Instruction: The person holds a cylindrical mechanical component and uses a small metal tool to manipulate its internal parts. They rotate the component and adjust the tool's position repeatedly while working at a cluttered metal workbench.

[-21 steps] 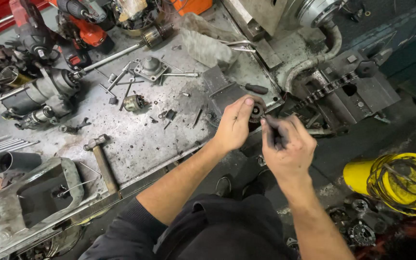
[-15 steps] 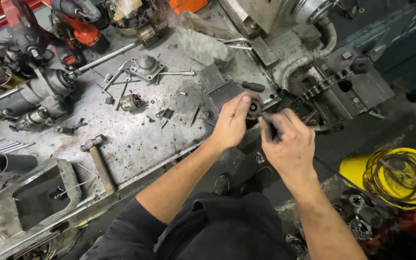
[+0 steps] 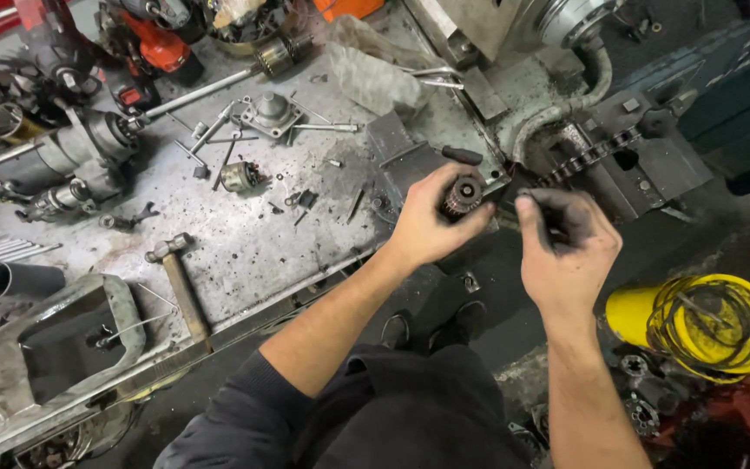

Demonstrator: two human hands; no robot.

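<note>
Left hand [image 3: 431, 221] over grimy workbench [image 3: 245, 252] (cluttered)

A bare strip of the table [image 3: 245, 252] at centre frame, between the hammer [image 3: 180, 282] and the scattered bolts, leaves room to pass. Upper right, the vice [image 3: 601, 165] and chain [image 3: 588, 156] crowd both hands. Lower right, the yellow drum [image 3: 696, 326] blocks the floor.

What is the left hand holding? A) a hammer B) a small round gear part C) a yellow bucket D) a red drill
B: the left hand is wrapped around a small round gear part with ridged teeth, while the hammer lies untouched on the workbench.
</note>
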